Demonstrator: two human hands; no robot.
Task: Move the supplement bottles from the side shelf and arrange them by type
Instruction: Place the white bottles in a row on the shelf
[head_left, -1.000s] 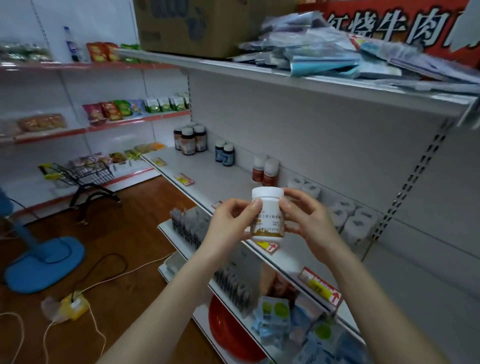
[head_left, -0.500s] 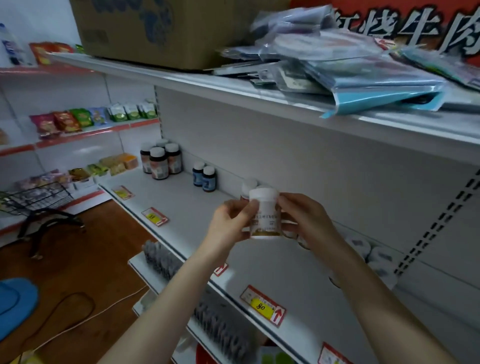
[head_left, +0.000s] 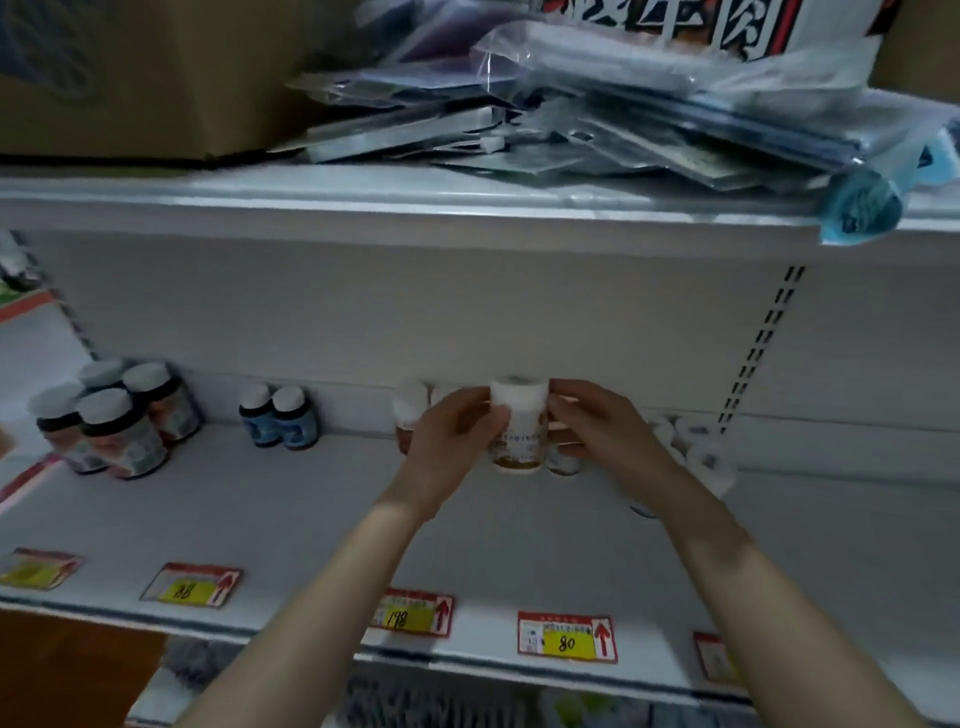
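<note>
A white supplement bottle (head_left: 518, 426) with a white cap and a gold band stands upright at the back of the white shelf (head_left: 260, 519). My left hand (head_left: 447, 441) grips its left side and my right hand (head_left: 597, 431) grips its right side. Behind my left hand are red-labelled white-capped bottles (head_left: 410, 410), partly hidden. Two blue bottles (head_left: 278, 423) stand further left, and several dark brown bottles (head_left: 114, 415) are grouped at the far left. Small white bottles (head_left: 696, 452) sit to the right, past my right wrist.
Price tags (head_left: 566, 636) line the shelf's front edge. The upper shelf (head_left: 467, 197) carries a cardboard box (head_left: 130, 78) and a heap of plastic-wrapped packets (head_left: 623, 104), some overhanging the edge. A slotted upright (head_left: 763, 343) runs down the back panel at right.
Both hands carried the white bottle forward and lower, from mid-air to the back of the shelf. The camera moved closer and turned to face the shelf.
</note>
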